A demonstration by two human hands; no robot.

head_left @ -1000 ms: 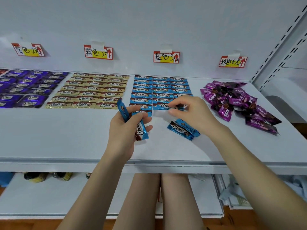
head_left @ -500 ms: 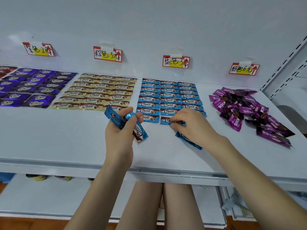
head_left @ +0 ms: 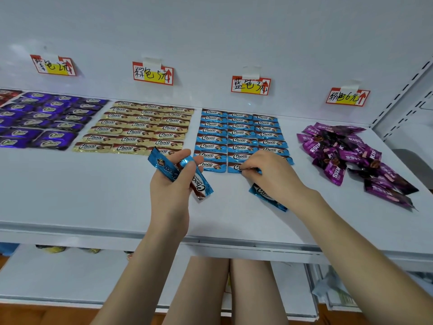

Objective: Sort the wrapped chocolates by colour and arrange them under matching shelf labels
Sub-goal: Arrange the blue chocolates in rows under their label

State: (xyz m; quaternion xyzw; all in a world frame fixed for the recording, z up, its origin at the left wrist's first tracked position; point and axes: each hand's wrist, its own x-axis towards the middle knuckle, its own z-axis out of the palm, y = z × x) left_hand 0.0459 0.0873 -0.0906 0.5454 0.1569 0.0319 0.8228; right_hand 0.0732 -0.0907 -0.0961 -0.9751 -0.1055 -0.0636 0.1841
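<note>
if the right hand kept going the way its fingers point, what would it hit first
Likely the front blue chocolate of the left column, just beyond the bar that the right hand pinches. The left hand lies further along, though depth is unclear.

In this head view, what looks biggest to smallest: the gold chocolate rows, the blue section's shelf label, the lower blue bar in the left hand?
Largest: gold chocolate rows.
Then, unranked: shelf label and lower blue bar in the left hand look alike, the bar being nearer the camera.
</note>
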